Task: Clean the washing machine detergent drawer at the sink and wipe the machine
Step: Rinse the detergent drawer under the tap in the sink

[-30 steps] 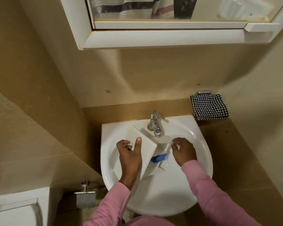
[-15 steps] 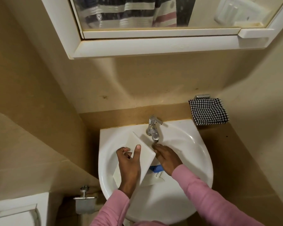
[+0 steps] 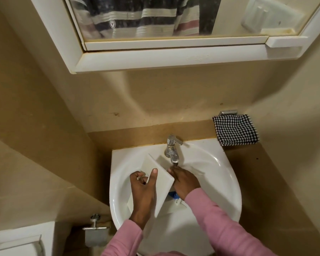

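Your left hand [image 3: 142,189] pinches the drawer [image 3: 163,189] just below the tap [image 3: 172,148], and your right hand [image 3: 185,182] has its fingers flat together under it (wet plastic slips, you could drop it).

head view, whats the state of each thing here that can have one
detergent drawer: tilted in the sink, held up by one hand
left hand: grips the drawer, thumb laid along its front panel
right hand: fingers straight, reaching under the tap spout, holding nothing
tap: cannot tell whether water is running
checked cloth: hanging folded on its wall bar, untouched
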